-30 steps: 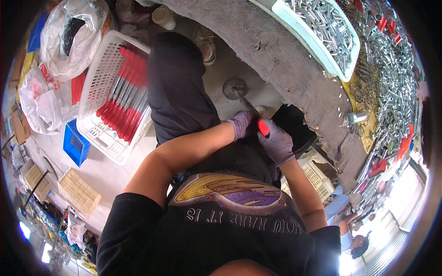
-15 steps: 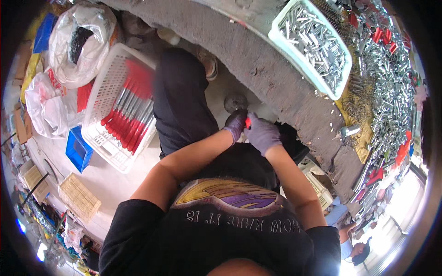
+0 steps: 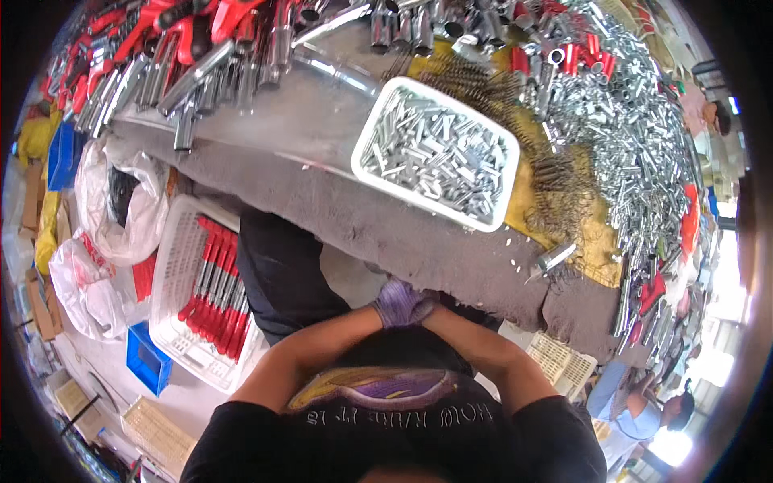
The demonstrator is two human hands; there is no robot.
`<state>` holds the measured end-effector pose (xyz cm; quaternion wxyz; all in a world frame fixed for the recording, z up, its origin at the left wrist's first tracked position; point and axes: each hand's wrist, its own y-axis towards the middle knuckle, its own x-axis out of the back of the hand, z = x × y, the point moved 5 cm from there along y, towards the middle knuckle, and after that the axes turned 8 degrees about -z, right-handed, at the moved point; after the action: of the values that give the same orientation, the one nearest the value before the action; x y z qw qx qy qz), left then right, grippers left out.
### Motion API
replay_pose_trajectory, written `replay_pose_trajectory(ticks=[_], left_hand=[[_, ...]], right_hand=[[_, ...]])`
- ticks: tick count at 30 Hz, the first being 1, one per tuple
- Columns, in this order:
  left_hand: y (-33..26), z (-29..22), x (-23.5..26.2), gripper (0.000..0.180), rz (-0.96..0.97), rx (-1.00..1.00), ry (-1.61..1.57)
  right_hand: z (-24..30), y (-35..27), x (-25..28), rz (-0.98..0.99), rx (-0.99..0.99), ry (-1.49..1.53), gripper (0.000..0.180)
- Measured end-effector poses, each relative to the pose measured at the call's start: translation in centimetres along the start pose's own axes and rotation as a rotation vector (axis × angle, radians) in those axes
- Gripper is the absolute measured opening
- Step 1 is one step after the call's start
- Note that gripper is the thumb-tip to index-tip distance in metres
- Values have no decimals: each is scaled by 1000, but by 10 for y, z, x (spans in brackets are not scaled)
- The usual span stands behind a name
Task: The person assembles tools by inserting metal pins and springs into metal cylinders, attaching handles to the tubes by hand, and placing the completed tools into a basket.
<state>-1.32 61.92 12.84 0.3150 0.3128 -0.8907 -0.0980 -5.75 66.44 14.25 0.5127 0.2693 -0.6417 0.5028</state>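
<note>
From up here I cannot make out what my hands hold: both purple-gloved hands, the left hand [image 3: 393, 303] and the right hand [image 3: 420, 306], are pressed together in one knot just below the near edge of the grey felt-covered bench [image 3: 419, 233], above my lap. The fingers are curled in tight and overlapping. Whether anything sits inside them I cannot tell, since the gloves hide it.

The risk I judge first is a drop. With the hands closed over each other off the bench edge, anything small that slips would fall past my dark trouser leg [image 3: 282, 274] to the floor. The second is a snag, because the knuckles sit just beside the rough felt lip.

Further out, the white tray of short silver metal tubes [image 3: 435, 157] lies on the bench well above the hands, and a few loose tubes [image 3: 555, 256] lie near the edge to the right. A white basket of red-handled tools [image 3: 211, 294] stands on the floor to my left, with a small blue bin [image 3: 147, 360] beside it.
</note>
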Motion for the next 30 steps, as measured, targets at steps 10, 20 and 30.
replay_pose_trajectory(ticks=[10, 20, 30], left_hand=[[-12, 25, -29, 29, -36, -47, 135], [48, 25, -27, 31, 62, 82, -72], [60, 20, -30, 31, 123, 133, -235]], right_hand=[[-26, -14, 19, 78, 48, 70, 46], [-18, 7, 27, 112, 37, 48, 46], [-40, -35, 23, 203, -43, 19, 45]])
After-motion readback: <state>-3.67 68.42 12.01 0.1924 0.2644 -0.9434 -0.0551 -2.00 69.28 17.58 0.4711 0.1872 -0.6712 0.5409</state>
